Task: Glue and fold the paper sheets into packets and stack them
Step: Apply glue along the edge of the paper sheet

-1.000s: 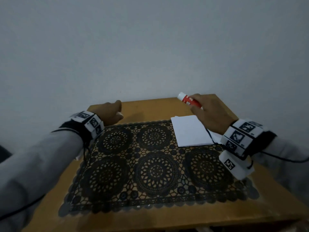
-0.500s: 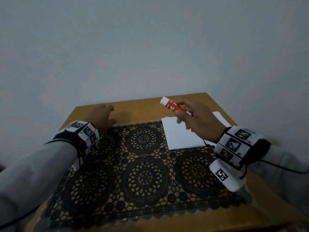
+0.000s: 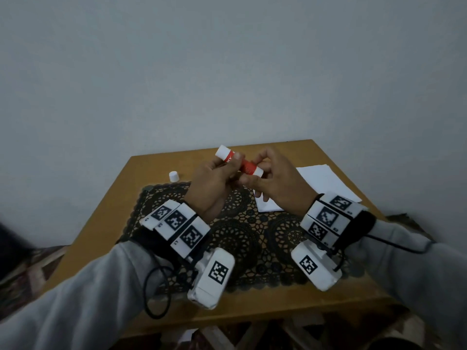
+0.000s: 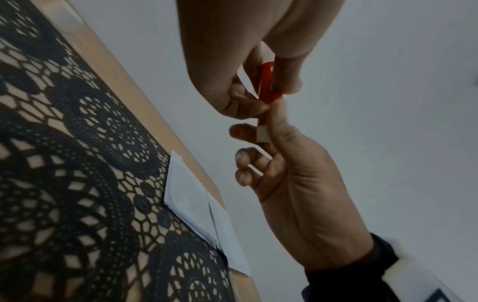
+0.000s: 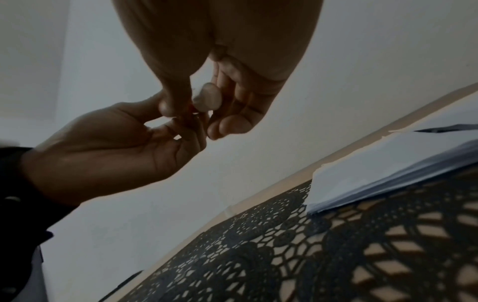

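Both hands are raised above the counter [image 3: 328, 303] and meet on one glue stick [image 3: 246, 167] — the left hand [image 3: 211, 184] has its thumb and fingers closed round the upper part near the white end, and the right hand [image 3: 276, 184] pinches the lower white end between thumb and forefinger, its other fingers loosely curled. The stick is red in the middle and lies tilted, its upper white end pointing away to the left. Below the hands a black lace mat [image 3: 242, 238] covers most of the wooden top. A stack of white paper sheets [image 3: 326, 184] lies at the mat's far right corner, partly on the lace, partly on bare wood. A small white cap [image 3: 173, 176] stands alone on the wood — just past the mat's far left edge.
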Motion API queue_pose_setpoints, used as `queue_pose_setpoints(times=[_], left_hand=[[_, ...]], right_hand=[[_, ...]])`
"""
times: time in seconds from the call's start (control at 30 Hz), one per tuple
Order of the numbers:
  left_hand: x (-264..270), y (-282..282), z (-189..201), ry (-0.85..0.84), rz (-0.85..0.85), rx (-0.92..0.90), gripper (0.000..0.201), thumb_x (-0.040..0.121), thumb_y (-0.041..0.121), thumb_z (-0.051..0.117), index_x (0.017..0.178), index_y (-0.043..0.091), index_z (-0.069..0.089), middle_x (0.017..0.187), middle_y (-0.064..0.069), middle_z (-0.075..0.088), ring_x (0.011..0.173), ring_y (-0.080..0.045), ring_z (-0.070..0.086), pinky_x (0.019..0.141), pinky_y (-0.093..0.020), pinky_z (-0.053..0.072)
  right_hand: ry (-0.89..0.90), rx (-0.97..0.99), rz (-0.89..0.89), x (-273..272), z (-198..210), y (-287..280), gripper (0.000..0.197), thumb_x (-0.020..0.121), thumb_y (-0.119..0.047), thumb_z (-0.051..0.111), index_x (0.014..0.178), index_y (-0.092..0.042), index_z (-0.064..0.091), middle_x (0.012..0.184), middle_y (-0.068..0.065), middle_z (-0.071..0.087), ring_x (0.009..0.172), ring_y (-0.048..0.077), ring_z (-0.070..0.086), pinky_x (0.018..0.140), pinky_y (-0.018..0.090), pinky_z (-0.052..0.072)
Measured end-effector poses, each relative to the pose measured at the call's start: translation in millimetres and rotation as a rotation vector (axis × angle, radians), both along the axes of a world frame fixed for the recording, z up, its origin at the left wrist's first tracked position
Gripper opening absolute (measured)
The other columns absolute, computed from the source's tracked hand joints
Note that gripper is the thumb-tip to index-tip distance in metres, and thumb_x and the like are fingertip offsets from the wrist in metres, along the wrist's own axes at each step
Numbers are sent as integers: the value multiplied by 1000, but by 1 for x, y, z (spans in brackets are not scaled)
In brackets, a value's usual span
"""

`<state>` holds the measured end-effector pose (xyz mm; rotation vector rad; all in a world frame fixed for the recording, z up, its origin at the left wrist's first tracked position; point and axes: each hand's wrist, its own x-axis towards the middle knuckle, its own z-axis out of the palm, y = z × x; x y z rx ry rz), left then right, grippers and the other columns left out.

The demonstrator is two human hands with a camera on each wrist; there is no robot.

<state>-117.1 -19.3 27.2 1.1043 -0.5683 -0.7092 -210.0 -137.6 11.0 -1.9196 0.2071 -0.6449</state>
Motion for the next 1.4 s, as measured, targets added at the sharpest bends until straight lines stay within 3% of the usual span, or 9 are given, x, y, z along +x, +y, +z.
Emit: queue_pose_setpoints(times=[0.17, 0.27, 0.5, 0.73, 0.93, 1.07, 1.2, 1.33, 1.4], left_hand=[[-6, 4, 3, -22, 53, 0, 20, 90, 14, 59, 99, -5, 61, 71, -5, 62, 62, -10, 57, 62, -20, 51], [-6, 9, 4, -58, 32, 4, 19, 86, 13, 62, 96, -3, 64, 70, -5, 61, 62, -8, 55, 62, -19, 48], [-6, 18, 5, -174, -50, 21, 18, 83, 9, 61, 97, -1, 65, 80, -6, 65, 67, -8, 59, 62, -18, 50], [-1, 16, 5, -154, 2, 19, 21, 82, 11, 63, 99, 0, 67, 75, -6, 64, 63, -7, 57, 61, -18, 49], [-6, 15, 9, -175, -26, 2, 18, 86, 9, 59, 100, -1, 65, 74, -4, 63, 63, -8, 54, 60, -18, 46], [-7, 17, 7, -198, -13, 8, 17, 88, 7, 57, 101, -1, 65, 76, -6, 63, 61, -6, 55, 59, -16, 47], [-8, 16, 9, -129, 5, -28, 14, 91, 6, 54, 100, -1, 64, 74, -9, 57, 59, -7, 54, 57, -17, 48], [-7, 14, 11, -132, 27, -17, 15, 91, 9, 55, 100, 0, 63, 73, -7, 58, 61, -8, 53, 58, -18, 47], [-8, 14, 11, -151, 12, -12, 13, 91, 8, 56, 98, 1, 64, 74, -5, 60, 61, -8, 54, 59, -18, 46]], right_hand=[[-24, -20, -57, -8, 1, 2, 22, 87, -15, 69, 92, -10, 48, 72, 2, 69, 52, 20, 61, 46, 30, 47], [-14, 172, 53, -13, 3, 6, 14, 94, -15, 59, 90, -6, 49, 71, 14, 66, 48, 24, 61, 44, 29, 48], [186, 520, 169, -21, 5, 16, 52, 100, -49, 29, 83, -7, 53, 56, 9, 56, 40, 18, 51, 39, 21, 38], [59, 456, 172, -22, 2, 15, 14, 97, -19, 51, 96, -6, 53, 71, 13, 61, 53, 21, 57, 47, 27, 46], [164, 567, 140, -24, 5, 18, 53, 100, -52, 27, 82, -9, 53, 55, 8, 53, 43, 19, 48, 41, 22, 33], [66, 588, 189, -27, 5, 16, 33, 94, -37, 48, 104, -6, 52, 78, 15, 63, 54, 20, 56, 45, 25, 42], [13, 566, 188, -27, 6, 15, 38, 86, -29, 58, 110, 0, 51, 90, 18, 68, 59, 21, 59, 52, 28, 46], [23, 501, 136, -26, 9, 17, 18, 96, -20, 52, 101, -3, 53, 87, 17, 69, 61, 23, 60, 54, 29, 46], [67, 516, 125, -27, 10, 19, 29, 101, -29, 42, 93, -5, 54, 78, 16, 69, 59, 23, 59, 53, 28, 45]])
